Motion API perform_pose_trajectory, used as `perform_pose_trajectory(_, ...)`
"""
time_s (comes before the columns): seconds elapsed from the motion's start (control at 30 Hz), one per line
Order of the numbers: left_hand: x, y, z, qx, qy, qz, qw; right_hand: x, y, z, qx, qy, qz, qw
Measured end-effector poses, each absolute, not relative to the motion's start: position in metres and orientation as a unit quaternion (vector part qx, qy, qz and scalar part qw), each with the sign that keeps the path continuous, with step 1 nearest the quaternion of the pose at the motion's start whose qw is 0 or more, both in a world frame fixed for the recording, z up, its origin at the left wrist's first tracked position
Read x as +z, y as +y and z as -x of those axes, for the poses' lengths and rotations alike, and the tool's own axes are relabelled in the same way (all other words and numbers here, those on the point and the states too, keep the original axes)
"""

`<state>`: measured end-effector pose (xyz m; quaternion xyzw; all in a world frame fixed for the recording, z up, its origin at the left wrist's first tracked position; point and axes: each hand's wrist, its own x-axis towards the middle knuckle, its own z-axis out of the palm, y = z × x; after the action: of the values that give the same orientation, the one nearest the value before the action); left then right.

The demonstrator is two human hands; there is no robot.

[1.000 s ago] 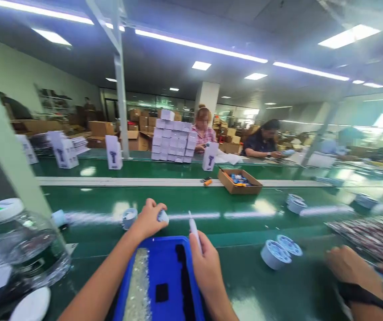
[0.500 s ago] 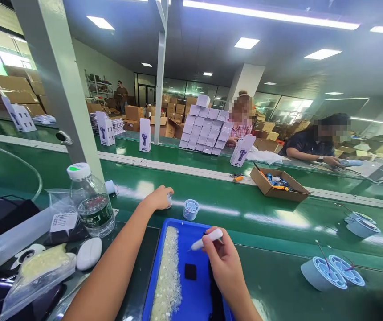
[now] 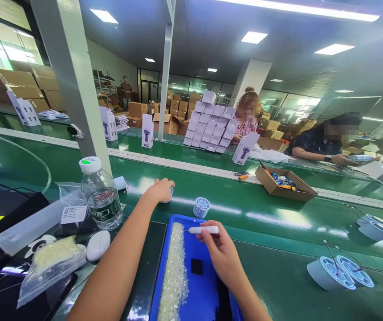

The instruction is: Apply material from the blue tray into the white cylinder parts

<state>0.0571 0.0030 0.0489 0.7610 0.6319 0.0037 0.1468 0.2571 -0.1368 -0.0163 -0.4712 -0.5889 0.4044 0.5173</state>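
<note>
My right hand (image 3: pixel 218 244) pinches a white pen-shaped tool (image 3: pixel 203 230) with a fine tip. That tip points left, at the upper end of a heap of tiny pale washers (image 3: pixel 174 267) in a blue tray (image 3: pixel 165 249). On the tray floor lies a small black square (image 3: pixel 197 266), with black material (image 3: pixel 224 298) under my right forearm. Beyond the tray my left hand (image 3: pixel 160 191) is closed round a light blue round part (image 3: pixel 171 194), mostly hidden by the fingers. A similar light blue round part (image 3: pixel 201 207) stands to its right on the green belt.
Left of my arm are a water bottle (image 3: pixel 103 200), a white rounded case (image 3: pixel 98 245) and a plastic bag (image 3: pixel 53 263). More light blue parts with wires (image 3: pixel 330 272) sit at right. A cardboard box (image 3: pixel 285 185) stands beyond the belt; two people work across.
The pen-shaped tool has moved left in the view and levelled out, its tip now at the washer heap. My left hand stays on the round part. The view has shifted slightly.
</note>
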Motion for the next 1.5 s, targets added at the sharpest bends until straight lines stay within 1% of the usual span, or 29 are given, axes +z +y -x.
perform_pose_trajectory(0.27,0.045,0.004,-0.056,-0.005,0.651,-0.742,0.160,-0.021,-0.138,-0.258,0.397,-0.583,0.473,0.528)
perform_pose_trajectory(0.57,0.041,0.005,-0.059,-0.001,0.644,-0.745,0.175,-0.015,-0.138,-0.256,0.390,-0.583,0.482,0.526)
perform_pose_trajectory(0.7,0.036,0.007,-0.060,0.004,0.639,-0.747,0.181,-0.011,-0.139,-0.258,0.339,-0.610,0.503,0.511)
perform_pose_trajectory(0.77,0.031,0.007,-0.062,0.010,0.640,-0.747,0.182,-0.008,-0.139,-0.262,0.282,-0.631,0.518,0.503)
perform_pose_trajectory(0.87,0.022,0.007,-0.068,0.021,0.646,-0.741,0.183,-0.004,-0.138,-0.271,0.185,-0.628,0.546,0.523)
perform_pose_trajectory(0.93,0.017,0.006,-0.072,0.027,0.652,-0.735,0.184,-0.003,-0.137,-0.276,0.159,-0.613,0.558,0.537)
perform_pose_trajectory(1.13,0.009,0.007,-0.079,0.043,0.654,-0.731,0.190,-0.006,-0.131,-0.281,0.183,-0.611,0.548,0.541)
perform_pose_trajectory(1.5,0.008,0.009,-0.083,0.049,0.633,-0.742,0.214,-0.009,-0.133,-0.276,0.224,-0.637,0.533,0.510)
